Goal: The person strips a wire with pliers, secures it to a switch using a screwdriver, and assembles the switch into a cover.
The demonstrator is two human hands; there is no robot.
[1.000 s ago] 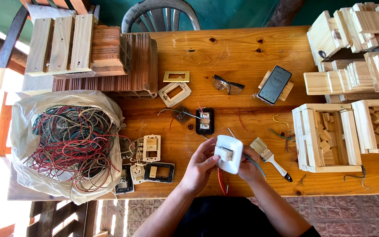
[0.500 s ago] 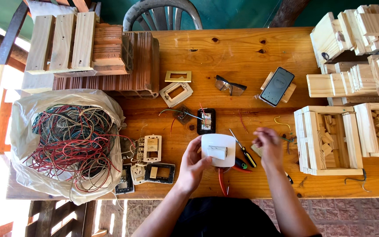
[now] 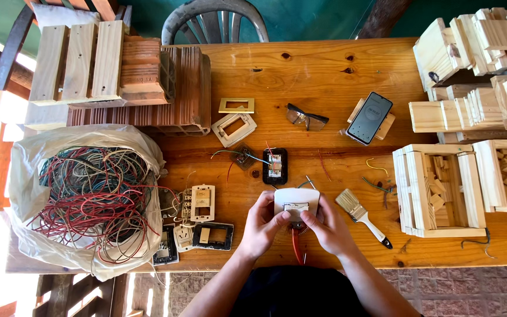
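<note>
A white wall switch plate is held over the near edge of the wooden table. My left hand grips its left side and my right hand its right side, thumbs on its face. A red-handled tool lies beneath the plate, partly hidden between my hands. A black switch module with wires lies just beyond the plate.
A plastic bag of tangled wires fills the left. Several switch parts lie beside it. A paintbrush rests to the right, near wooden crates. A phone, safety glasses and bricks sit farther back.
My right hand came back from the right onto the switch plate. Both hands now hold it, and it sits slightly lower and nearer to me.
</note>
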